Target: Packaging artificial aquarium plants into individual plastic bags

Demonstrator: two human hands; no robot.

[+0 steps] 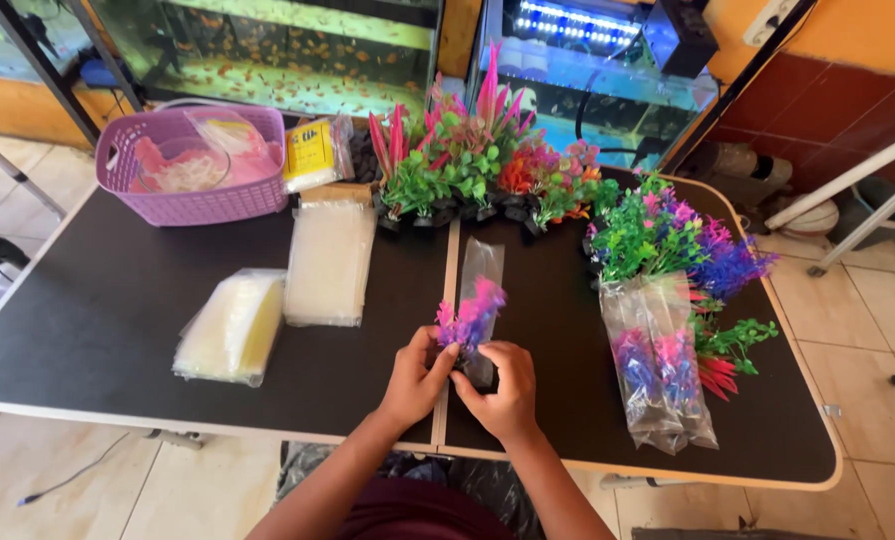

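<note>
Both hands hiding plastic plant base, bag behind

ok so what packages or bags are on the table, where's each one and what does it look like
Clear sleeve: table centre, above both hands, long and narrow.
Bagged plants: right side, clear packs with pink and blue plants.
Flat bag stack: left of centre, milky white.
Second bag stack: front left, clear, yellowish.
Yellow packet: beside purple basket.

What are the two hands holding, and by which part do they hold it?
Both the left hand and right hand hold a small pink-and-purple plastic plant by its base, over a clear plastic bag.
</note>
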